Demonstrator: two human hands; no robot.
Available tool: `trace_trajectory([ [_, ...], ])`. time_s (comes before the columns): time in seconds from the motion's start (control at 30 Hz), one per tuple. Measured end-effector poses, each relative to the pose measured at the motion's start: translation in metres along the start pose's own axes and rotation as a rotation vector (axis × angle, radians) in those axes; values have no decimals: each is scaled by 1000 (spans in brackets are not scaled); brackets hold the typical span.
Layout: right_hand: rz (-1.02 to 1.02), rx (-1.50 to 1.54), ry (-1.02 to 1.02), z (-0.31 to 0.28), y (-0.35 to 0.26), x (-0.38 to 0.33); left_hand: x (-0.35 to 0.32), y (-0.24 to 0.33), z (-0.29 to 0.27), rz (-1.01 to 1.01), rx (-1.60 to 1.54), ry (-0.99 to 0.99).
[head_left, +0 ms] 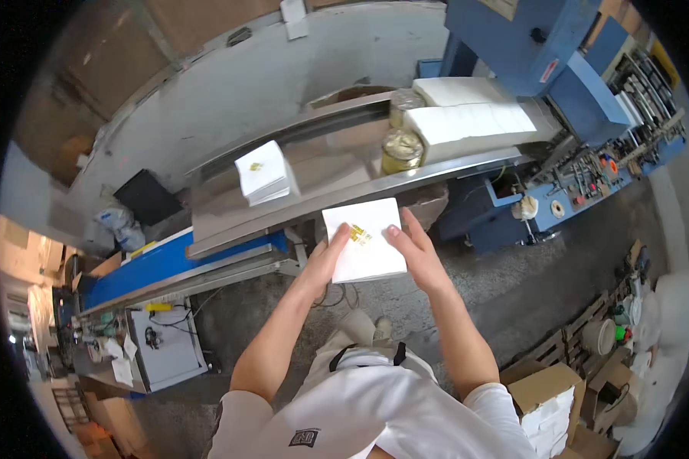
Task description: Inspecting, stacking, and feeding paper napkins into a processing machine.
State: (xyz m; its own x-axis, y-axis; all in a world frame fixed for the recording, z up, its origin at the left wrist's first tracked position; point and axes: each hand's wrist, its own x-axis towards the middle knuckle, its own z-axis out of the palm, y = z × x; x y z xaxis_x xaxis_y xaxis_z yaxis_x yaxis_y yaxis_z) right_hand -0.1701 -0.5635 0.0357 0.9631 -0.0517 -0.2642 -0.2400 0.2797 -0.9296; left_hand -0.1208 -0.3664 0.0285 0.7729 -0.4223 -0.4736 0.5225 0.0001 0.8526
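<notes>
Between my two hands is a square stack of white paper napkins (367,260) with a gold print on its top. My left hand (328,258) grips the stack's left side, thumb lying over the top by the print. On the right side, my right hand (417,249) holds it with the thumb on the upper face and fingers along the edge. Another stack of printed white napkins (264,174) rests on the metal machine table (329,164) beyond, to the left. The undersides of both hands are hidden.
Long rows of white napkins (475,126) lie against gold-wrapped cylinders (402,151) on the metal table, leading to a blue machine (505,46). A blue conveyor belt (153,268) runs at left. Tools cover a blue bench (582,187). An open cardboard box (547,390) stands at lower right.
</notes>
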Motion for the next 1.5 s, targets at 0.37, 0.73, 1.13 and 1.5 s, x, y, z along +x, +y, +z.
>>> trace_trajectory([
  [0.37, 14, 122, -368, 100, 31, -1, -119, -1, -99, 229, 11, 103],
  [0.73, 140, -181, -720, 225, 41, 16, -205, -51, -237, 280, -140, -19],
  [1.13, 256, -552, -1120, 302, 16, 30, -222, -14, -250, 147, -183, -76],
  [1.5, 258, 350, -557, 256, 77, -15, -198, 2, -236, 289, -203, 155],
])
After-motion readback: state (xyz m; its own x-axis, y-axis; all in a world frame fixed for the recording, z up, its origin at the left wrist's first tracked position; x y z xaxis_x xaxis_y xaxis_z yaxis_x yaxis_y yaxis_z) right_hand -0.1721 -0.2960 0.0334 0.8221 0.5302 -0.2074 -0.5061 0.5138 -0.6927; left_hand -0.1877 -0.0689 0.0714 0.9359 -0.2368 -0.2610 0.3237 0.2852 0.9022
